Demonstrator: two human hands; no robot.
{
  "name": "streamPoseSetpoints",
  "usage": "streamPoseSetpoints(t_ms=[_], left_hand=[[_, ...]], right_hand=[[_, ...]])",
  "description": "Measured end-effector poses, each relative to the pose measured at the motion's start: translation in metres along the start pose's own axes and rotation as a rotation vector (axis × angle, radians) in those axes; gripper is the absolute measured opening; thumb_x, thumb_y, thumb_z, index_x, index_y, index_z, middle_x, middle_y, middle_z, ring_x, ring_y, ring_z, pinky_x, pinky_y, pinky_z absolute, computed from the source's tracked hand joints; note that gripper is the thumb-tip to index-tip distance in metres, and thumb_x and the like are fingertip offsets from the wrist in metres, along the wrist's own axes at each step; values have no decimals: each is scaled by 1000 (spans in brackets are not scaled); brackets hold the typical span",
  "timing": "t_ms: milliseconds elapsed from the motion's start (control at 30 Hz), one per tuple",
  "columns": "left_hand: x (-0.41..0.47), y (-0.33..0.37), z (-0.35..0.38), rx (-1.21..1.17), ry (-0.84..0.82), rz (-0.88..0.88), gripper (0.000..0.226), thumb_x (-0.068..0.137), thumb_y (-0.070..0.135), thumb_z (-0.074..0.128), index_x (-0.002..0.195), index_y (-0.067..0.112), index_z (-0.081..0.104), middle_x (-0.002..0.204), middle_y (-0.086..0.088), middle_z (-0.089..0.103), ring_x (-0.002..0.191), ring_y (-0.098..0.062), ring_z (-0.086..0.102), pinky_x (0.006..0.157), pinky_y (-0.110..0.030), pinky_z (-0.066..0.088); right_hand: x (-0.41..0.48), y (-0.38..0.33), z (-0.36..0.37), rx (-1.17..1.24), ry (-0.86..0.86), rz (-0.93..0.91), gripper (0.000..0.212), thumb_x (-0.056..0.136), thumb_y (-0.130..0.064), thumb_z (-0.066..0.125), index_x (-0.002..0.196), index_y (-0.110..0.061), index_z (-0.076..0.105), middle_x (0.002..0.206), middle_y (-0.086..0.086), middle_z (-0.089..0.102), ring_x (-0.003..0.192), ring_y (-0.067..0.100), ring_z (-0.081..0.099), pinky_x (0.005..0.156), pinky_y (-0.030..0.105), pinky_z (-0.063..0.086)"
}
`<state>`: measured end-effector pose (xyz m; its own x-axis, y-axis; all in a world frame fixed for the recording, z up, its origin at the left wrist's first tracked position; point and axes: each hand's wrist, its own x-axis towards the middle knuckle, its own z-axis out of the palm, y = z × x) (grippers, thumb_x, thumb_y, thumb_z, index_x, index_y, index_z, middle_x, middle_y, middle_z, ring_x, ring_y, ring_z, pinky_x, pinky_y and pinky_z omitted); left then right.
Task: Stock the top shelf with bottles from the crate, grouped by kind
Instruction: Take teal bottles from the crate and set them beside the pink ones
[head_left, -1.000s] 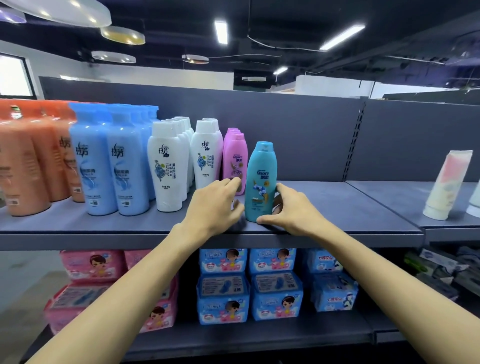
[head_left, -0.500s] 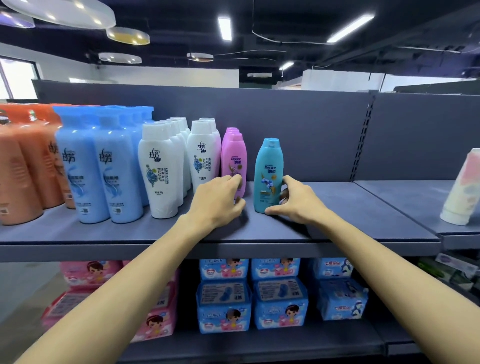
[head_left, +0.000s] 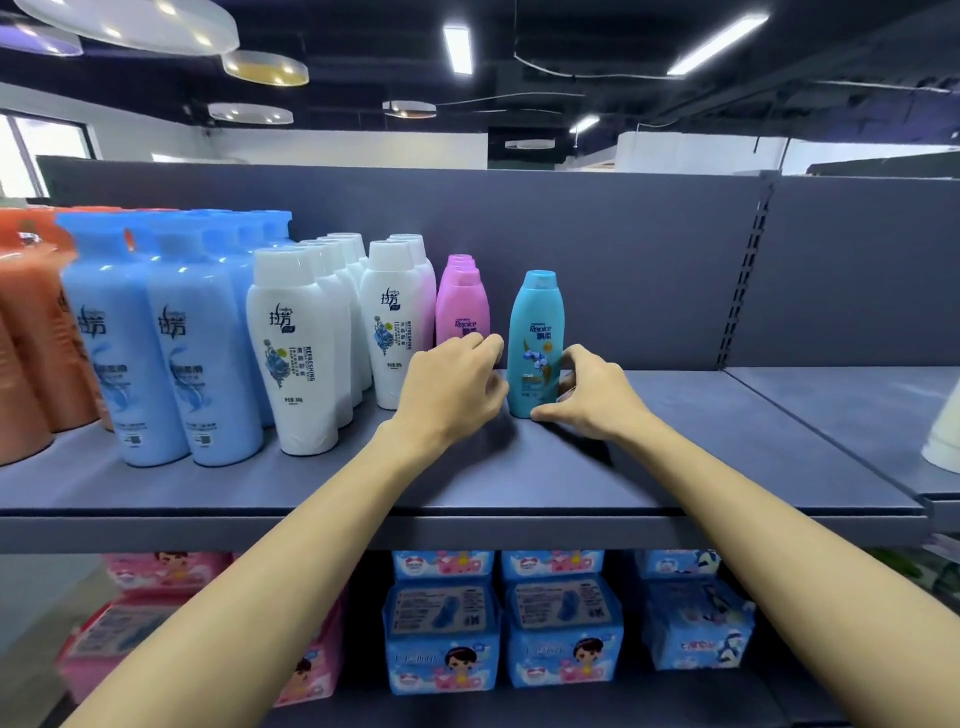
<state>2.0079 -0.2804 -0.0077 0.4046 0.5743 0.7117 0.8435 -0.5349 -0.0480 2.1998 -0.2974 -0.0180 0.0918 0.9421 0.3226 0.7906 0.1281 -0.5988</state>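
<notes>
A teal bottle (head_left: 536, 338) stands upright on the grey top shelf (head_left: 467, 483), just right of a row of pink bottles (head_left: 461, 306). My right hand (head_left: 592, 395) holds its base, thumb at the front foot and fingers curled round its right side. My left hand (head_left: 452, 387) sits left of the teal bottle with its fingers loosely curled against the lower front of the first pink bottle. Further left stand white bottles (head_left: 298, 353), light blue bottles (head_left: 156, 353) and orange bottles (head_left: 31, 332), each kind in its own rows. No crate is in view.
Bare shelf runs right of the teal bottle up to the slotted upright (head_left: 743, 291). A pale tube (head_left: 943, 441) stands on the neighbouring shelf at the right edge. Pink packs (head_left: 171, 571) and blue packs (head_left: 561, 634) fill the shelf below.
The teal bottle has slid from near the shelf's front edge deeper in, level with the front pink bottle. Both hands went back along with it.
</notes>
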Motion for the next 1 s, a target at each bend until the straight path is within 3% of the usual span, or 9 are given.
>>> streamPoseSetpoints(t_ms=[167,300,400,600,833,1000], left_hand=[[7,4,14,10,-14,-59,13,83,31,51,80,18,52,78,0,61,73,-29,59,56,-33,42],[12,9,19,65,28,-38,17,81,30,52,74,19,41,73,-1,62,65,-31,58,52,-30,31],[14,10,20,57,58,-54,18,81,30,52,74,19,39,72,-1,62,63,-31,57,52,-30,28],[12,2,25,37,89,-112,18,80,30,52,75,18,39,66,-2,61,55,-33,45,52,-30,31],[11,-2,27,25,148,-129,22,78,30,54,74,18,37,62,-2,60,55,-35,53,52,-30,32],[10,-2,28,24,166,-123,24,77,30,56,74,19,35,63,-2,61,56,-35,55,51,-29,29]], right_hand=[[12,-1,4,32,-2,9,61,64,-29,86,115,-21,52,103,-6,67,86,9,64,66,21,45],[22,1,8,40,-5,33,61,67,-28,86,116,-20,51,100,-5,67,80,1,60,57,12,38],[31,1,11,28,3,36,62,67,-28,87,117,-18,52,98,-4,66,81,3,59,56,13,38],[52,-1,18,-7,0,48,64,67,-28,87,119,-15,52,106,2,67,97,20,63,79,31,51],[72,-8,29,-24,20,84,59,68,-27,86,115,-13,53,111,5,66,101,25,63,88,40,54],[81,-10,34,-35,26,88,57,69,-31,85,112,-13,52,109,6,65,98,27,63,87,42,55]])
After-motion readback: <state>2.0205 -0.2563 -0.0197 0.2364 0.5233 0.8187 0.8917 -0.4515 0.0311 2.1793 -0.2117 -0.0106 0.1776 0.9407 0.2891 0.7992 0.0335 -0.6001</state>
